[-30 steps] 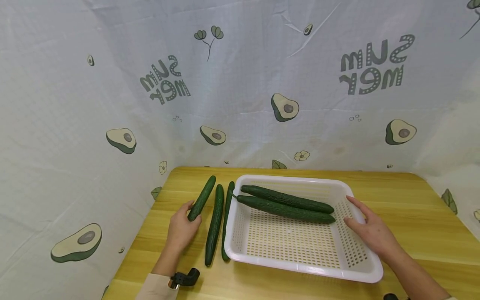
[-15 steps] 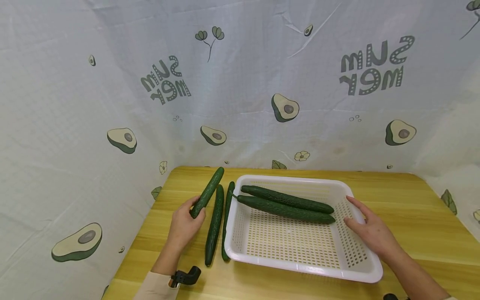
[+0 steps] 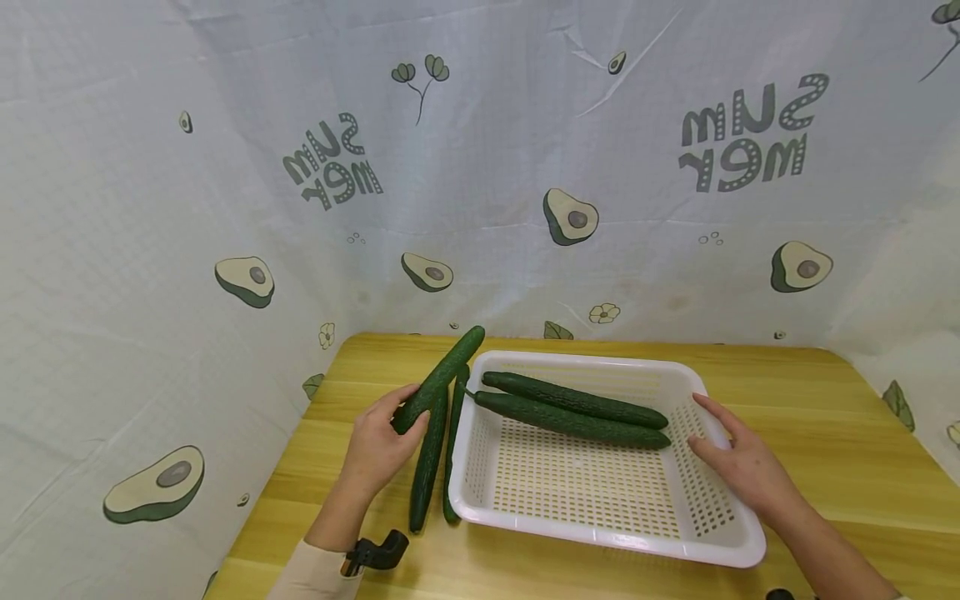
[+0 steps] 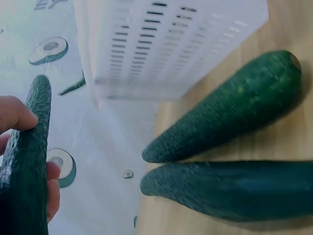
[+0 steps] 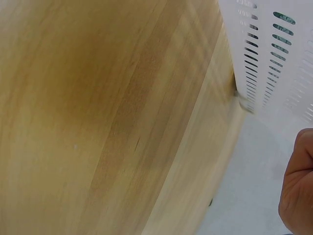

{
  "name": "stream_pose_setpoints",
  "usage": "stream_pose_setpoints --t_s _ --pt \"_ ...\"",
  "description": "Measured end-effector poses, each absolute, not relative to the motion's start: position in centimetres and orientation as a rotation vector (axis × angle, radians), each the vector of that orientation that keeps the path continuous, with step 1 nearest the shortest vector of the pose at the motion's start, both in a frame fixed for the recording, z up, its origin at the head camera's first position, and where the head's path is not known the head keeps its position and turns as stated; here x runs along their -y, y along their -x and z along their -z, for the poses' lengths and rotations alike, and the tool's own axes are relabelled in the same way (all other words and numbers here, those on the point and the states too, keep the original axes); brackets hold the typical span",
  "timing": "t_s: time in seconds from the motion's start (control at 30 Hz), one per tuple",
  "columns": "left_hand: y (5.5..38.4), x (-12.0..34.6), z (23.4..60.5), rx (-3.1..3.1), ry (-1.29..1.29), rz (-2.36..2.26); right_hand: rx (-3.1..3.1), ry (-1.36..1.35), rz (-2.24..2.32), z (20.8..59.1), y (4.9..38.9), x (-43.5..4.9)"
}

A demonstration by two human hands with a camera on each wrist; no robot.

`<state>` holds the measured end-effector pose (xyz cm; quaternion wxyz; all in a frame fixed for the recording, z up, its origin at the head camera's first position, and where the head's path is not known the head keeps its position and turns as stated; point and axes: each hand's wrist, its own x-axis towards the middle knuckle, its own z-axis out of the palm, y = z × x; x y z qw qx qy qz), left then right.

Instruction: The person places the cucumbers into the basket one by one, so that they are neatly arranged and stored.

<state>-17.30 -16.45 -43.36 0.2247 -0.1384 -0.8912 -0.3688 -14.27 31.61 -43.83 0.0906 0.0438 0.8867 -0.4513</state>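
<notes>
Gripping cucumber near one end, left hand; right hand holds basket; off-centre grip may tip cucumber.

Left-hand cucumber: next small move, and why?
Probably shift the held cucumber rightward, over the left rim of the white basket: the left hand grips it beside that rim, two other cucumbers lie inside, and the right hand holds the opposite side.

2 cucumbers in basket, basket on table, 2 loose cucumbers left of basket, curtain behind table
</notes>
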Motion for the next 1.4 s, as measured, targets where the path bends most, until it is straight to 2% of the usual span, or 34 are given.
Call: stream_pose_setpoints --t_s 0.43,0.87,1.4 --pt "17.2 14.3 41.2 2.495 0.613 0.868 -2.638 -0.138 1.342 43.9 14.3 -31.7" --pt "18.2 11.1 38.7 2.507 1.044 0.654 -2.623 -0.167 1.336 43.8 14.4 -31.8" --pt "20.2 5.2 37.0 2.615 1.366 0.486 -2.64 -0.163 1.329 43.8 14.4 -31.6"
